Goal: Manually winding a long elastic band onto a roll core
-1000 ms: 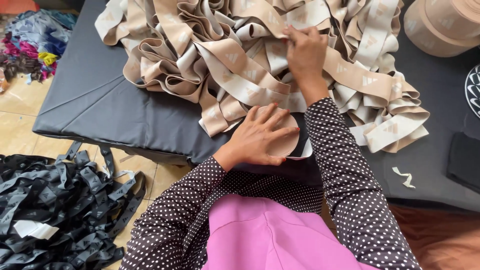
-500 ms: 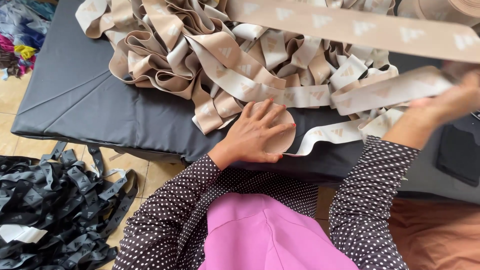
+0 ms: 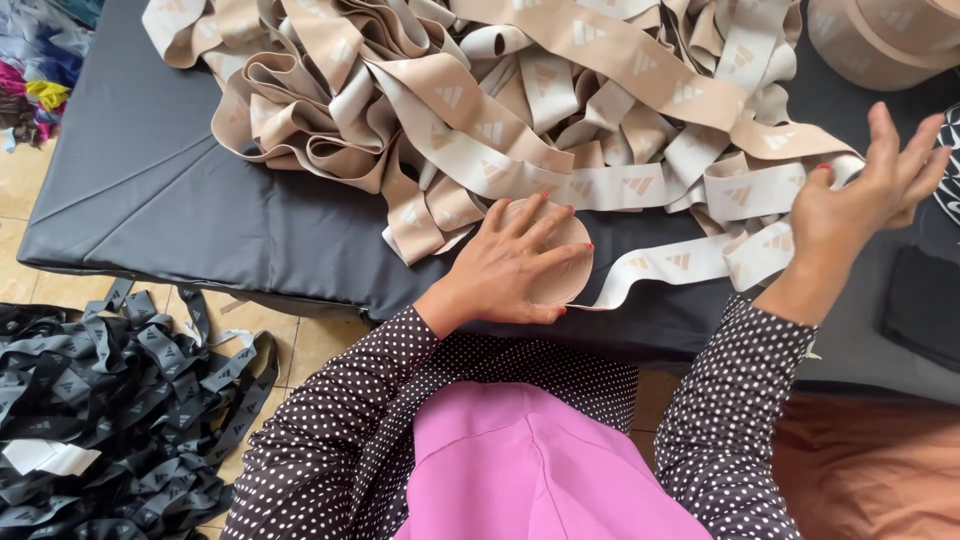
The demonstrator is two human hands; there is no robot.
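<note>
A big tangled heap of beige elastic band [image 3: 480,110] with pale triangle marks lies on a dark grey padded table [image 3: 180,220]. My left hand [image 3: 515,265] lies flat, fingers spread, on a small flat roll of the band [image 3: 565,270] near the table's front edge. A strand [image 3: 690,262] runs from that roll rightward to my right hand [image 3: 850,215], which is raised with fingers spread, the strand passing under its thumb and palm. Both arms wear dark polka-dot sleeves.
A pile of black band [image 3: 100,410] lies on the tiled floor at lower left. A large beige roll [image 3: 880,40] stands at the table's back right. Coloured cloth [image 3: 30,90] lies at far left. A dark flat object [image 3: 920,300] sits at the right edge.
My right hand pulled a length of band out of the heap, swept to the right, and now sits lower with fingers spread. My left hand stayed pressed on the small roll.
</note>
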